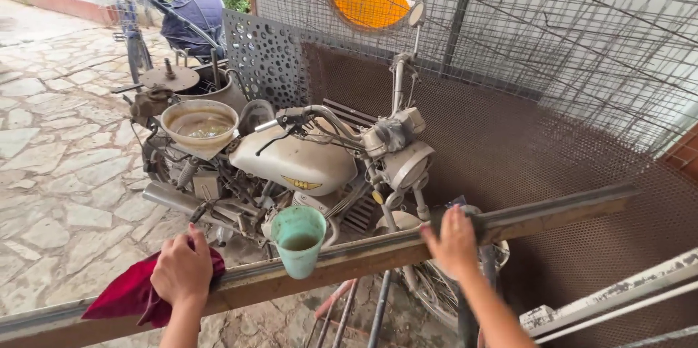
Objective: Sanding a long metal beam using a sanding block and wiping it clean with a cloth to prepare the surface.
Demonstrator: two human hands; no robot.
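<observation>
Wiping the long steel rail (349, 257) looks in hand; the left hand (182, 269) presses a red rag (127, 293) at lower left; the right hand (454, 242) grips the rail right of centre; a green cup (298, 240) hangs between them; next, likely slide the rag along.

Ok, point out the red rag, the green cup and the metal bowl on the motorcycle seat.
red rag (120, 296), head view, on the bare cloth left of the left hand.
green cup (298, 255), head view, on its outer wall below the rim.
metal bowl (177, 113), head view, on its near-left rim.
</observation>
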